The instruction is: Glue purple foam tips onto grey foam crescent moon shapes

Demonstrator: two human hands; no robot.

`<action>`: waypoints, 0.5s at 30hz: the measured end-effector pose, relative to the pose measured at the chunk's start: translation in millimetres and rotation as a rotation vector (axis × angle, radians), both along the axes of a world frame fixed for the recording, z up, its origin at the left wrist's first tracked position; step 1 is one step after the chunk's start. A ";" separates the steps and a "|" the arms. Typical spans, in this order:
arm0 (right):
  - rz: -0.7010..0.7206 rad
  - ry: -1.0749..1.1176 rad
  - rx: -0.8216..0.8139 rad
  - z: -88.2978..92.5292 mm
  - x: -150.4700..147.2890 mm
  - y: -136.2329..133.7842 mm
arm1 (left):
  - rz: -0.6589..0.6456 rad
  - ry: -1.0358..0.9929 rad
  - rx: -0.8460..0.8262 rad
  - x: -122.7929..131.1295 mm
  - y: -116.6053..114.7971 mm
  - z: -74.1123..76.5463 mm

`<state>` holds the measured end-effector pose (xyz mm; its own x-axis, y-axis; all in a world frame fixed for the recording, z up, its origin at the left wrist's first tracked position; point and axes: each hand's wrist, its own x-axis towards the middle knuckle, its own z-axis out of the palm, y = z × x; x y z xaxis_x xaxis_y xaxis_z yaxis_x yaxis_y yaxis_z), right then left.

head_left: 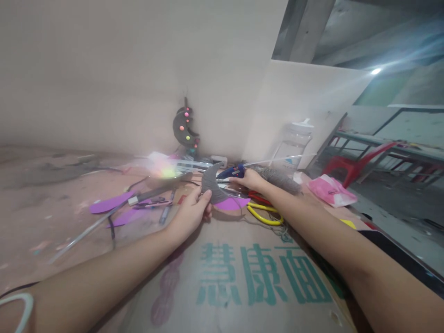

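Note:
My left hand pinches the lower left edge of a grey crescent moon shape between thumb and fingers. A purple piece shows under the crescent's lower tip; whether the two are joined I cannot tell. My right hand is closed round a dark blue glue gun, whose front end points left at the crescent's upper part. A clear glue stick sticks out of the gun's back to the right. The gun's tip is hidden near the crescent.
A dark crescent ornament with coloured dots is by the wall. Purple pieces and a pen lie left; yellow-handled scissors lie right. Beyond are a clear bottle and a pink packet. Printed cardboard lies in front.

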<state>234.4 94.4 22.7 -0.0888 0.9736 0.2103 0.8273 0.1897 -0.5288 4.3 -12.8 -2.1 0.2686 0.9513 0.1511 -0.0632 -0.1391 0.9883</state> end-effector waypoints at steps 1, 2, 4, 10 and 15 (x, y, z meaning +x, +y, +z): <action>-0.009 0.006 0.008 0.3 -0.6 0.0 | 0.003 0.002 0.000 0.1 -0.5 0.8; -0.011 0.017 0.008 1.2 -0.1 -1.0 | 0.004 0.002 0.002 0.3 -1.1 1.6; -0.003 0.053 -0.019 5.5 2.7 -6.1 | 0.010 0.005 0.010 0.5 -2.2 3.3; 0.057 0.220 -0.063 29.9 9.1 -40.3 | 0.036 0.045 0.038 0.5 -1.9 3.0; 0.135 0.406 0.055 36.8 7.6 -84.6 | 0.061 0.042 0.016 0.1 -0.8 1.6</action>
